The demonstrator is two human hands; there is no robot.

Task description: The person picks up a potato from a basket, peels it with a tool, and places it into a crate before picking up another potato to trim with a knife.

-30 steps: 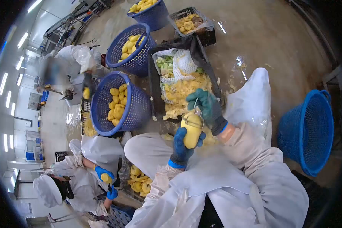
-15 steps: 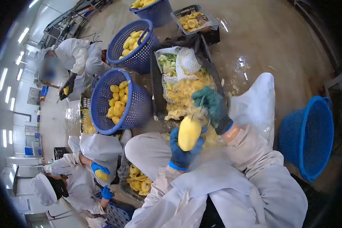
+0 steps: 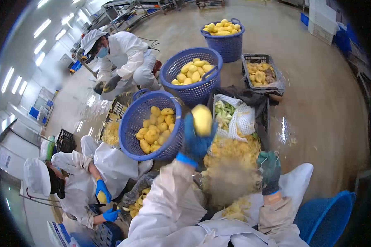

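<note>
My left hand [image 3: 195,143], in a blue glove, grips a peeled yellow potato [image 3: 202,120] from below. It is raised between two blue-violet baskets and the black crate [image 3: 264,132] of peelings. Several potatoes lie in the near basket [image 3: 130,138] and in the far one [image 3: 218,61]. My right hand [image 3: 270,172], gloved in green, is closed around what looks like a peeler [image 3: 259,169], of which only thin bright metal shows. Below it, yellow peelings [image 3: 231,158] fill the crate, with white foam netting [image 3: 242,119] at its far end.
Two people in white [image 3: 130,57] [image 3: 76,177] work at the left with potatoes in gloved hands. Another potato basket [image 3: 224,45] and a small crate [image 3: 257,84] stand farther back. A blue basket [image 3: 325,218] is at lower right. The floor [image 3: 317,123] looks wet.
My left hand has carried the potato up and away from my lap toward the baskets. My right hand has moved apart from it, to the right. The view has shifted.
</note>
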